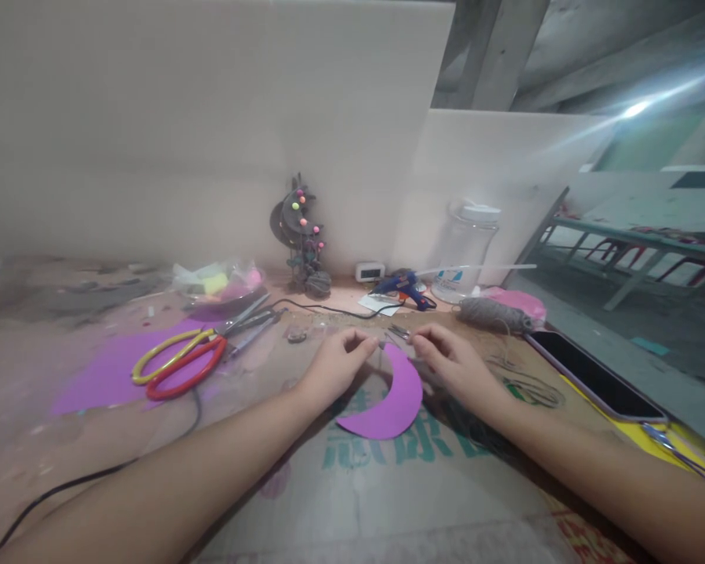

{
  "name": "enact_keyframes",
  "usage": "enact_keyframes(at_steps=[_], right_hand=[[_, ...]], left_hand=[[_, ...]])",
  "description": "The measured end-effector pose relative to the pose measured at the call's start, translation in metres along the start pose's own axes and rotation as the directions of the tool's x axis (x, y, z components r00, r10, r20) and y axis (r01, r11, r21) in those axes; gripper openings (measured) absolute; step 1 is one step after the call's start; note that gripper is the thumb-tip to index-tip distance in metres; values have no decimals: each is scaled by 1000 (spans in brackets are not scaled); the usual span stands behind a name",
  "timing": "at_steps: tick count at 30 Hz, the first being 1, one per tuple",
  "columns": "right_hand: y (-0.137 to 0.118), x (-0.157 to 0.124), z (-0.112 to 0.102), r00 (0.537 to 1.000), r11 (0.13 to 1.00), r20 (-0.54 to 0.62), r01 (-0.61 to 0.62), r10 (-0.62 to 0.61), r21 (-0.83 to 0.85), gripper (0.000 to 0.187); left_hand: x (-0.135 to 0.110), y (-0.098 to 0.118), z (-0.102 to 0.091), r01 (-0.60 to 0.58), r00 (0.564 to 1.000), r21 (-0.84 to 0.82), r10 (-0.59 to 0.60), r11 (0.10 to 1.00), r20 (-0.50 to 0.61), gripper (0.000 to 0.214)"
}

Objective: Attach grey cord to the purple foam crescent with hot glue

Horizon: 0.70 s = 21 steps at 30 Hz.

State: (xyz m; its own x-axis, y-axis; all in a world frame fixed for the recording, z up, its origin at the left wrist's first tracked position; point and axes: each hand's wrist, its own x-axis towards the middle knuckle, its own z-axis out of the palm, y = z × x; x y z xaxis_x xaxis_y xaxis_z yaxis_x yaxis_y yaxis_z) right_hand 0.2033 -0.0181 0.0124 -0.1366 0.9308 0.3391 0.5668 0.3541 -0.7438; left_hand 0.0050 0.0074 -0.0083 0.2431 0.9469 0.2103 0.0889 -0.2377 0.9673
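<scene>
A flat purple crescent (408,399) stands tilted over the work surface, its horns toward the left. My left hand (344,362) pinches its upper tip, where a small bit of grey shows. Close by on the right, my right hand (450,360) has thumb and fingers pressed together on what looks like a thin strand of grey yarn running to the crescent; the fingertips partly hide it. Behind the hands lies a pair of small metal snips (400,332). More loose yarn (532,388) trails beside my right wrist.
Red-and-yellow-handled scissors (179,364) rest on a purple sheet (103,368). Along the back are a bag of coloured pieces (217,286), a grey crescent ornament (299,227), a blue glue gun (403,288), a jar (464,251) and a yarn roll (493,313). A phone (593,376) lies right.
</scene>
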Motion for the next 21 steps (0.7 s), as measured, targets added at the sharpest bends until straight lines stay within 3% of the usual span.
enact_keyframes(at_steps=[4,11,21], right_hand=[[-5,-6,10,982,997,178,-68,60,38,29],[-2,-5,12,994,999,113,-8,4,33,33],[-7,-7,13,982,993,173,91,-77,-74,28]], left_hand=[[0,0,-1,-37,999,15,37,999,0,24],[2,-3,-2,-76,996,77,72,994,55,31],[-5,10,0,115,987,137,-129,984,98,30]])
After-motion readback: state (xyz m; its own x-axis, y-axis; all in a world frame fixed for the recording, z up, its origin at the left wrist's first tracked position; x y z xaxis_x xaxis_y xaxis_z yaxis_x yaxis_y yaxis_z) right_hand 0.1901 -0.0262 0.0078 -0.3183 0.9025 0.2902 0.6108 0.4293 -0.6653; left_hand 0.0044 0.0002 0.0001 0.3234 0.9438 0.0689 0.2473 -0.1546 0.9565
